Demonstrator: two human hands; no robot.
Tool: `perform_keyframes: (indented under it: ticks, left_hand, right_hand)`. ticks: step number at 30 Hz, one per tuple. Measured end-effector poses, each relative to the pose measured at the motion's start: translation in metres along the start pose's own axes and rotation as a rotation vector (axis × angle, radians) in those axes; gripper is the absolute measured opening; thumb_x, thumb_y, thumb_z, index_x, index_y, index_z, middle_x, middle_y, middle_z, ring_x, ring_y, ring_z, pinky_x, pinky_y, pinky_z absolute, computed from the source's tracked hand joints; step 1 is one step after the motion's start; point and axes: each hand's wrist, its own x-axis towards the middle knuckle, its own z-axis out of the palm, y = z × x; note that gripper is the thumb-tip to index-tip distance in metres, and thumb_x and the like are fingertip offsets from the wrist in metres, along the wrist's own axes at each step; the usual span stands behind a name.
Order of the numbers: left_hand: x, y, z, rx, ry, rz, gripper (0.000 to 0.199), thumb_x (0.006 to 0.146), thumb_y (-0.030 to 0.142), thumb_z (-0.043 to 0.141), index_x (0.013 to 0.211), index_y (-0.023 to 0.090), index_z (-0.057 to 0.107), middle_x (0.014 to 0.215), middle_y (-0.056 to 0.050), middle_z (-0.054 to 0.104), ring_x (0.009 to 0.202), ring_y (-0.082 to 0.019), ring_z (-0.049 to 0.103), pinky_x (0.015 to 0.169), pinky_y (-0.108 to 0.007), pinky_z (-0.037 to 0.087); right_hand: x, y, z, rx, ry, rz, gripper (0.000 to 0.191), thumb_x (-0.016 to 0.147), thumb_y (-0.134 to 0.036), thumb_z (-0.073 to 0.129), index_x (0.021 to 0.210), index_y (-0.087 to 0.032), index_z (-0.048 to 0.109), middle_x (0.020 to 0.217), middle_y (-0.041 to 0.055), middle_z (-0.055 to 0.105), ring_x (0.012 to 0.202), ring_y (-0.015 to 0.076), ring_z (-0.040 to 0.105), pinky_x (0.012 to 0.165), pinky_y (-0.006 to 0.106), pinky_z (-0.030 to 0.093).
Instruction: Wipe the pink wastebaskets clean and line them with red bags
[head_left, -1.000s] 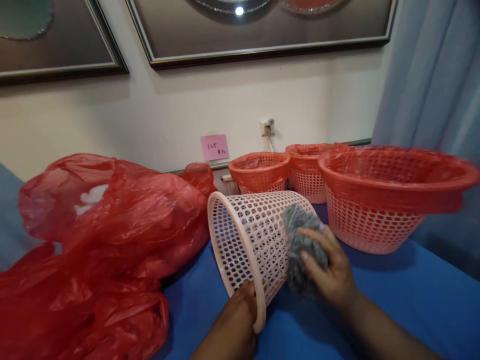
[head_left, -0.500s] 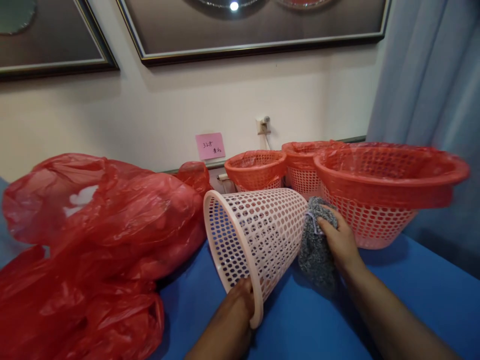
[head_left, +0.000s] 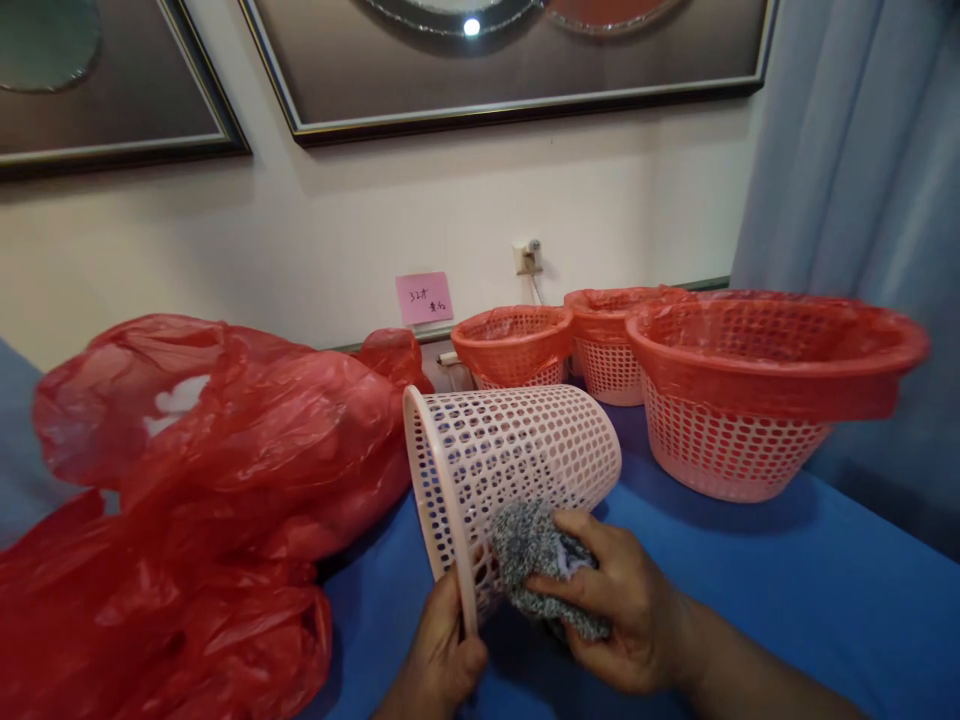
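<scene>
A pale pink perforated basket (head_left: 525, 440) lies tilted on its side above the blue table, its open mouth facing left. My left hand (head_left: 442, 650) grips the lower part of its rim, with the thumb showing on the near side. Bunched in my right hand (head_left: 630, 600) is a grey cloth (head_left: 536, 560), pressed against the lower side of the basket near the rim.
Red plastic bags (head_left: 247, 450) are heaped at the left on the blue table (head_left: 705, 560). Behind and to the right stand a small lined basket (head_left: 514, 335), another lined basket (head_left: 611, 365) and a large lined basket (head_left: 735, 430). A pink note (head_left: 424, 298) is on the wall.
My right hand has moved left and down with the cloth, from the basket's base to its side near the rim. My left hand's thumb now shows outside the rim.
</scene>
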Motion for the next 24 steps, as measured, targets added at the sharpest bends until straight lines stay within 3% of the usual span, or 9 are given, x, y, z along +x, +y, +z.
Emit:
perform_keyframes:
  ticks: [5, 8, 10, 12, 15, 17, 20, 24]
  left_hand:
    - [0.006, 0.016, -0.003, 0.159, 0.241, 0.085, 0.059, 0.086, 0.066, 0.074, 0.121, 0.020, 0.082, 0.120, -0.015, 0.081, 0.120, -0.039, 0.073, 0.109, -0.051, 0.057]
    - [0.009, 0.028, 0.000, 0.383, 0.216, 0.125, 0.044, 0.089, 0.055, 0.076, 0.116, 0.021, 0.084, 0.115, -0.014, 0.083, 0.111, -0.035, 0.077, 0.104, -0.046, 0.061]
    - [0.009, 0.030, 0.002, 0.482, 0.164, 0.166, 0.040, 0.094, 0.049, 0.070, 0.123, 0.023, 0.082, 0.119, -0.013, 0.083, 0.109, -0.033, 0.078, 0.103, -0.043, 0.062]
    - [0.009, 0.029, 0.004, 0.545, 0.111, 0.180, 0.038, 0.101, 0.042, 0.063, 0.130, 0.024, 0.078, 0.124, -0.012, 0.081, 0.111, -0.030, 0.077, 0.102, -0.039, 0.061]
    - [0.013, 0.029, 0.007, 0.633, -0.086, 0.173, 0.038, 0.104, 0.034, 0.056, 0.135, 0.025, 0.076, 0.131, -0.010, 0.079, 0.121, -0.030, 0.073, 0.110, -0.041, 0.057]
    - [0.018, 0.032, 0.010, 0.675, -0.220, 0.163, 0.038, 0.104, 0.030, 0.054, 0.136, 0.028, 0.075, 0.134, -0.008, 0.078, 0.131, -0.031, 0.068, 0.117, -0.044, 0.052]
    - [0.023, 0.037, 0.012, 0.689, -0.290, 0.123, 0.041, 0.103, 0.024, 0.053, 0.138, 0.032, 0.073, 0.133, -0.005, 0.078, 0.143, -0.031, 0.059, 0.122, -0.048, 0.046]
    - [0.023, 0.037, 0.012, 0.620, -0.287, 0.066, 0.040, 0.099, 0.021, 0.059, 0.133, 0.031, 0.077, 0.125, -0.005, 0.082, 0.138, -0.033, 0.062, 0.119, -0.049, 0.050]
  right_hand:
    - [0.010, -0.008, -0.002, 0.070, -0.194, 0.047, 0.052, 0.072, -0.018, 0.063, 0.123, -0.024, 0.071, 0.120, 0.0116, 0.068, 0.091, 0.0235, 0.070, 0.072, 0.033, 0.060]
    - [0.009, -0.013, -0.002, 0.184, -0.219, 0.091, 0.047, 0.075, -0.020, 0.062, 0.120, -0.025, 0.074, 0.115, 0.0088, 0.069, 0.086, 0.0203, 0.070, 0.070, 0.030, 0.059]
    - [0.005, -0.011, -0.004, 0.229, -0.086, 0.140, 0.046, 0.079, -0.019, 0.061, 0.123, -0.027, 0.073, 0.122, 0.0076, 0.068, 0.093, 0.0194, 0.072, 0.076, 0.029, 0.060]
    - [0.002, -0.003, -0.008, 0.113, 0.179, 0.258, 0.045, 0.085, -0.017, 0.061, 0.127, -0.029, 0.071, 0.131, 0.0068, 0.066, 0.108, 0.0211, 0.072, 0.091, 0.032, 0.060]
    - [0.001, 0.018, -0.020, -0.188, 0.561, 0.532, 0.038, 0.092, -0.023, 0.063, 0.130, -0.028, 0.071, 0.132, 0.0084, 0.066, 0.125, 0.0279, 0.065, 0.109, 0.045, 0.053]
    - [0.003, 0.031, -0.029, -0.260, 0.667, 0.672, 0.038, 0.095, -0.031, 0.063, 0.132, -0.025, 0.070, 0.131, 0.0105, 0.066, 0.126, 0.0314, 0.064, 0.113, 0.054, 0.050]
    - [0.005, 0.034, -0.033, -0.285, 0.651, 0.702, 0.041, 0.096, -0.033, 0.061, 0.136, -0.025, 0.068, 0.131, 0.0120, 0.064, 0.126, 0.0337, 0.063, 0.115, 0.061, 0.047]
    - [0.002, 0.004, -0.013, -0.253, 0.399, 0.400, 0.052, 0.090, -0.021, 0.065, 0.141, -0.032, 0.065, 0.145, 0.0113, 0.056, 0.133, 0.0348, 0.062, 0.111, 0.056, 0.055]
